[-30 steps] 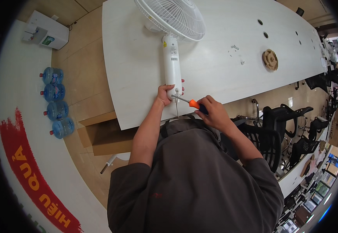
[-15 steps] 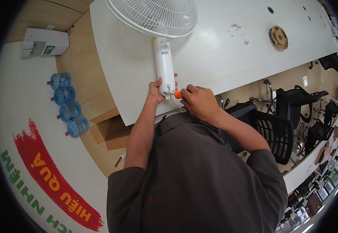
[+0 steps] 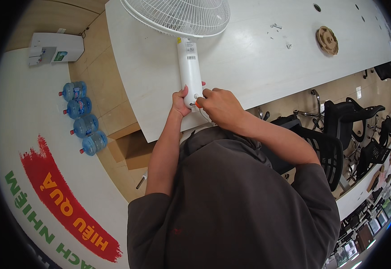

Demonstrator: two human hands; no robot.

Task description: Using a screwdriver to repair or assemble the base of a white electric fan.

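A white electric fan (image 3: 189, 71) lies on the table, its round wire cage away from me and its neck end toward me. My left hand (image 3: 180, 102) is wrapped around the lower end of the neck, thumb on top and fingertips showing on the far side. In my right hand (image 3: 222, 107) is a screwdriver (image 3: 197, 104); only a bit of its orange handle shows between the fingers. Its tip is at the neck's lower end, near a small knob, and the shaft is mostly hidden. A pale cord runs down from that end toward my body.
The white table (image 3: 258, 67) bears loose screws (image 3: 276, 26) and a brown moulded ring-shaped piece (image 3: 327, 41) at the far right. Black office chairs (image 3: 339, 121) stand right. Blue water bottles (image 3: 86, 125) line the left floor, with an open cardboard box (image 3: 135, 148) under the table edge.
My right hand has moved left, closer to the fan's neck, and now covers most of the orange handle. The left hand keeps its hold. The whole view has shifted slightly.
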